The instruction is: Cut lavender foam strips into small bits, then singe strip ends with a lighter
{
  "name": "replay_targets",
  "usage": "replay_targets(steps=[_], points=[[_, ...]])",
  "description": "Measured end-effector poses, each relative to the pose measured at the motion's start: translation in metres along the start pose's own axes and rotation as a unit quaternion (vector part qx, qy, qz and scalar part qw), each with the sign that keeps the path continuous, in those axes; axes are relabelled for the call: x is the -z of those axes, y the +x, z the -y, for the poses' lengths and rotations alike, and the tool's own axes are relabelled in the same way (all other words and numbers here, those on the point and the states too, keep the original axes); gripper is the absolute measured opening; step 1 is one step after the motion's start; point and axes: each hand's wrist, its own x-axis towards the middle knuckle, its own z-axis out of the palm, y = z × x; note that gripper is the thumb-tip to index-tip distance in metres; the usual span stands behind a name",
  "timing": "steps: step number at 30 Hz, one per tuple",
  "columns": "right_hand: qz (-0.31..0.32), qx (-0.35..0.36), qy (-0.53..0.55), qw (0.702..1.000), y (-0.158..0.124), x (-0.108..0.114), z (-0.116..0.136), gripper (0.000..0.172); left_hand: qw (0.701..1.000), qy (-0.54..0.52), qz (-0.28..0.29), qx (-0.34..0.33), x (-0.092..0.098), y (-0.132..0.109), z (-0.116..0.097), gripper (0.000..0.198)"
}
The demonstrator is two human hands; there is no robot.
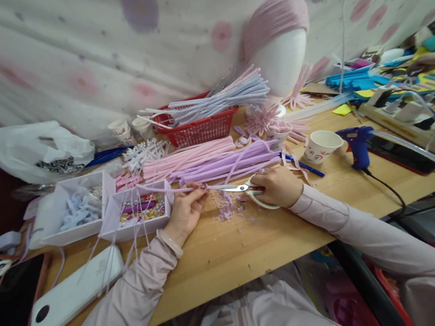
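My left hand (187, 211) pinches a light purple pipe cleaner (155, 189), which stretches leftward over a white box. In my right hand (282, 184) is a pair of scissors (242, 188) with white handles. The blades point left and meet the pipe cleaner's end just beside my left fingertips. Below the blades, purple fuzz trimmings (227, 207) lie scattered on the wooden table (217, 263). Bundles of purple pipe cleaners (226, 166) and pink pipe cleaners (187, 158) lie right behind my hands.
A red basket (199, 131) of pipe cleaners stands behind. White boxes (108, 234) of beads and parts, a power bank (73, 295) and a phone (11, 303) are left. A paper cup (322, 146), glue gun (356, 145) and power strip (398, 124) sit right. Another person's hand (429, 60) shows far right.
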Motion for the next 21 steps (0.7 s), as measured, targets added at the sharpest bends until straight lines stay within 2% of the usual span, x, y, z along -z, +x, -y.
replay_targets(steps=[8,18,21], points=[[0.014,-0.009,-0.008,1.000,0.0016,0.0014,-0.0031,0.027,1.000,-0.005,-0.009,0.006,-0.0015,0.0007,-0.0024,0.010],[-0.012,-0.037,0.034,0.999,-0.0002,0.0062,-0.0040,0.023,1.000,-0.003,-0.014,-0.011,0.0002,0.0013,-0.0010,0.014],[-0.013,-0.026,0.043,0.999,0.0005,0.0064,-0.0055,0.022,1.000,0.014,-0.018,-0.021,-0.0016,-0.0006,-0.0015,0.014]])
